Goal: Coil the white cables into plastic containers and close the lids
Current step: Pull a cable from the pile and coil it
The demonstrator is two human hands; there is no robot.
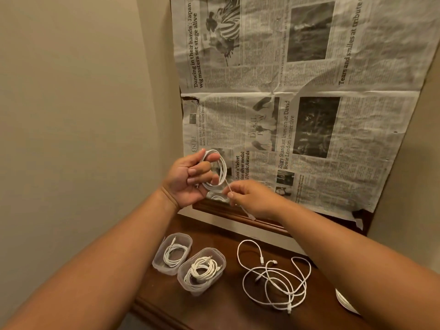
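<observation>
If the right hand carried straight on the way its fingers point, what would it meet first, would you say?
Probably the coiled cable held by the left hand; the right hand points left toward it, though depth is unclear.

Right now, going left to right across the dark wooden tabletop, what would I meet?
Clear plastic container holding a thin coiled white cable → second clear plastic container holding a thicker white coil → loose tangle of white cables lying on the wood → round white object, partly hidden by the right forearm.

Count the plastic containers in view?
2, side by side on the wooden surface: the left container, and the right container nearer the camera. Each holds a coiled cable. Others may be hidden behind the arms.
</observation>
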